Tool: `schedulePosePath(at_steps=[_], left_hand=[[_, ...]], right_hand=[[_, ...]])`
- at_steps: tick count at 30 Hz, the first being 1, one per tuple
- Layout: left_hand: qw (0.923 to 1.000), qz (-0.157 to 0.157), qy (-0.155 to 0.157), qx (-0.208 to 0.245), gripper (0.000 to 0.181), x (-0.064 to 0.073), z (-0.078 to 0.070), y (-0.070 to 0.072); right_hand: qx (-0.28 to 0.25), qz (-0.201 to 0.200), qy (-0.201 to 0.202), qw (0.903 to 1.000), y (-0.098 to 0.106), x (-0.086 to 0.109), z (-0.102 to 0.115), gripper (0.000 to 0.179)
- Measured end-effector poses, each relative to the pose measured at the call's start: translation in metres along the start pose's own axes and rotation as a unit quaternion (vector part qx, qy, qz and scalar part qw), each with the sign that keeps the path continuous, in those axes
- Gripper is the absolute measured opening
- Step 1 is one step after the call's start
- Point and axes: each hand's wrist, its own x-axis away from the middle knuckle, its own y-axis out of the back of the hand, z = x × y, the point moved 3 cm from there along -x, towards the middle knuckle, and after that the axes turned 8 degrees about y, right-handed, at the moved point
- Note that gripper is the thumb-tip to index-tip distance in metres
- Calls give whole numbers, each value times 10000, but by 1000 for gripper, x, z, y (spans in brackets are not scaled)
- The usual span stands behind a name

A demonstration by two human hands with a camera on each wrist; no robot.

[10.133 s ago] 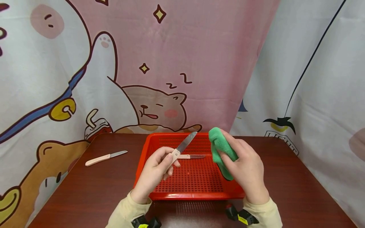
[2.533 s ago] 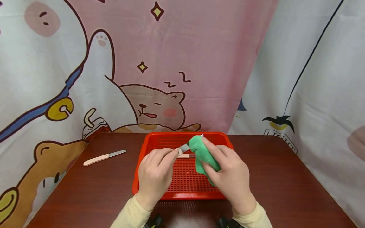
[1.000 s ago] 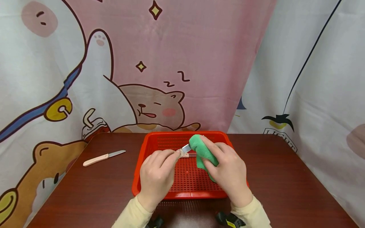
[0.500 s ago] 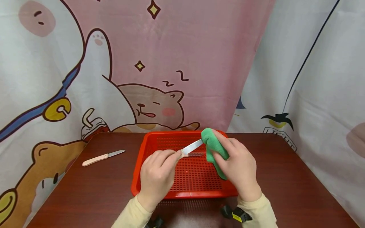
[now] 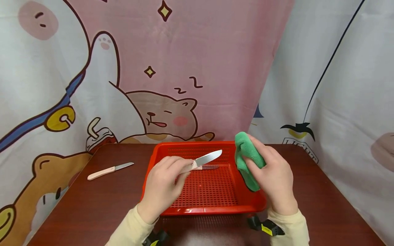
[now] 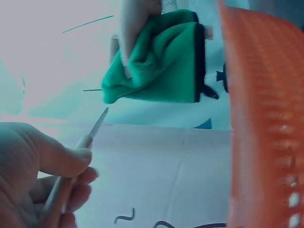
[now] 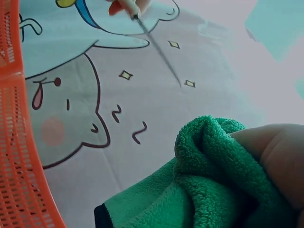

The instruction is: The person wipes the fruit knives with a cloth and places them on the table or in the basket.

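Above the red basket, my left hand (image 5: 164,186) grips a knife (image 5: 209,158) by its pale handle, the bare blade pointing right. In the left wrist view, thumb and fingers wrap round that handle (image 6: 59,194). My right hand (image 5: 275,177) pinches a folded green cloth (image 5: 250,159) over the basket's right side, apart from the blade. The right wrist view shows the cloth (image 7: 209,175) bunched under the thumb, its dark-edged corner hanging. A second knife (image 5: 210,167) lies inside the basket, its handle partly hidden behind the held knife and left hand.
The red perforated basket (image 5: 215,210) stands mid-table. Left of it, another pale-handled knife (image 5: 110,171) lies on the dark brown table (image 5: 83,212). A printed cartoon curtain (image 5: 215,68) hangs behind the table's far edge.
The cloth covered much of the blade before; my right hand has drawn it off to the right, exposing the whole blade. My left hand has turned and shifted slightly left with the knife.
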Motion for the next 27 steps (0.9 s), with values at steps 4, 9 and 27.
schedulePosePath(at_steps=[4,9,27], left_hand=[[9985,513,77,144,32,-16,1,8],[9931,1142,21,266,32,-42,4,9],[9412,3335,458,-280,18,-55,68,-88]], right_hand=[[39,4,-170,9998,7,-1,-8,60],[119,-141,-347,9992,18,-2,-19,58],[211,-3,-681,9975,23,-2,-34,56]])
